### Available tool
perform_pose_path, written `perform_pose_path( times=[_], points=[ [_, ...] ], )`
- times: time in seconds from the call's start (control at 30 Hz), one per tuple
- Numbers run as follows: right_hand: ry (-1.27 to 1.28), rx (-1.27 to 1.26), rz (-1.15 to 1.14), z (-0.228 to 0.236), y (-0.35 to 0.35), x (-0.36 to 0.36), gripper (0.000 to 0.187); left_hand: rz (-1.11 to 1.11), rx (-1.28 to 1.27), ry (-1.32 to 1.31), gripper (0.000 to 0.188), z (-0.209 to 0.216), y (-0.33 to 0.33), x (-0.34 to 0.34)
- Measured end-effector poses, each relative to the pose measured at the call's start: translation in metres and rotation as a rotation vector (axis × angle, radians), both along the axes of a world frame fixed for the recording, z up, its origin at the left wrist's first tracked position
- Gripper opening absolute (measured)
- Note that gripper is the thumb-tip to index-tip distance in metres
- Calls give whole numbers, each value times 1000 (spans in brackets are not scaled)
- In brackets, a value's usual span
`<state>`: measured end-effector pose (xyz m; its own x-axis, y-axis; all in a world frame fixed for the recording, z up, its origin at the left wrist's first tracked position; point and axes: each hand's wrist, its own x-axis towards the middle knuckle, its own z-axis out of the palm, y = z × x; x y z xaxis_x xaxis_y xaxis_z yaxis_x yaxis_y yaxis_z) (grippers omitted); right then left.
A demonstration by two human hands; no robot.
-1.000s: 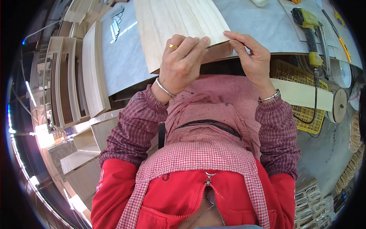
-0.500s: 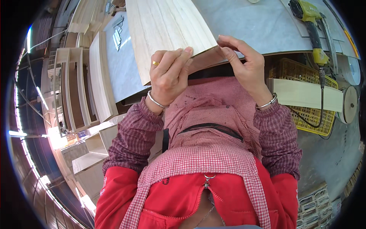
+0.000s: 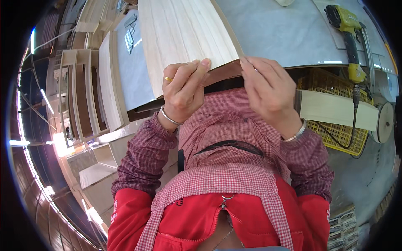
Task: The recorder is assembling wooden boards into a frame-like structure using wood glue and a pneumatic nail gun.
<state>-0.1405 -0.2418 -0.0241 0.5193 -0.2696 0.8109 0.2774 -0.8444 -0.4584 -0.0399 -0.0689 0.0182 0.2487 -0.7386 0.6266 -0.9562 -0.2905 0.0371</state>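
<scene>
Tabletop (image 3: 276, 37): pale bluish-grey surface.
Power tool (image 3: 348, 21): yellow and black, lying at the tabletop's right side.
Hose (image 3: 356, 106): dark, hanging from the power tool's near end.
Strips (image 3: 128, 42): small, grey, loosely bunched at left.
Basket (image 3: 343, 136): yellow plastic lattice, below tabletop level.
Pale board (image 3: 337, 106): lying across the basket.
Disc (image 3: 383, 123): round, at the board's right end.
Light tubes (image 3: 47, 104): glowing, far left.
</scene>
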Motion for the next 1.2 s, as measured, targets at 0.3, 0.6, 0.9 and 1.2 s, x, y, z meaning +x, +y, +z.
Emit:
perform_pose_path(
  times=[0.3,0.6,0.9,1.2],
  points=[
    [767,-192,-668,-10,-213,-53,50,19,-39,-33,34,-8,3,1],
    [1130,-11,-729,-1,-252,-46,46,-7,-71,-68,33,-13,-2,7],
    [893,1002,-99,130,-95,-86,21,-17,-108,-94,27,-15,-5,7],
    [1008,1037,111,164,-6,-66,24,-11,-62,-105,22,-13,-8,6]
  ],
)
